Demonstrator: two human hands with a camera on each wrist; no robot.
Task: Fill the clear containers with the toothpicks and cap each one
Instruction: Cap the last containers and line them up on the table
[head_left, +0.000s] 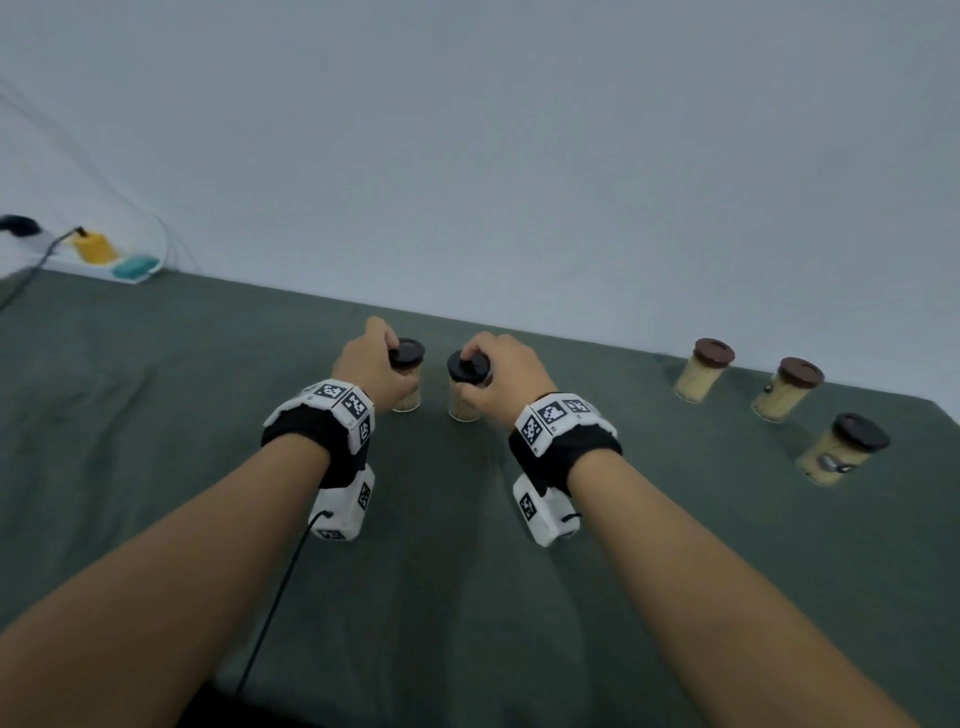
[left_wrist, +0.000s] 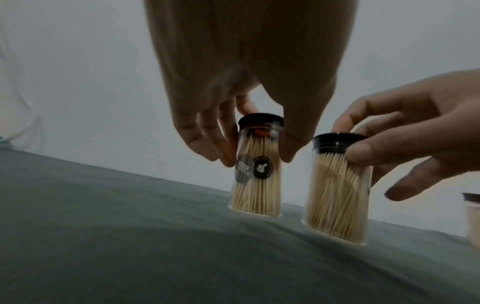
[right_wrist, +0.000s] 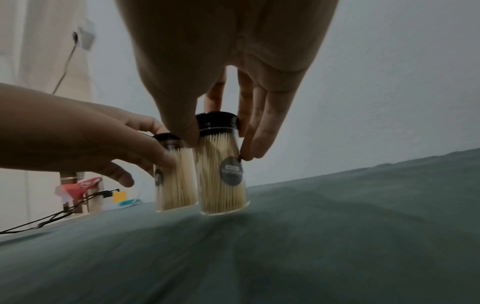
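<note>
Near the table's (head_left: 156, 415) far edge: left hand (head_left: 371, 366) curled round one capped container (left_wrist: 255, 164), right hand (head_left: 501, 379) pinching the other (right_wrist: 221, 164). Both full of toothpicks, upright. Best pressed straight down on each cap, bases kept flat.

head: high, forward-down; wrists: low, close, along fingers; shared: two capped containers (head_left: 436, 382)

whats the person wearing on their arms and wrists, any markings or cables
Both forearms are bare, with no sleeves. Each wrist carries a black band topped by white blocks printed with black-and-white square tags. A white camera box hangs beneath each wrist, also tagged. A thin black cable trails from the left box.
</note>
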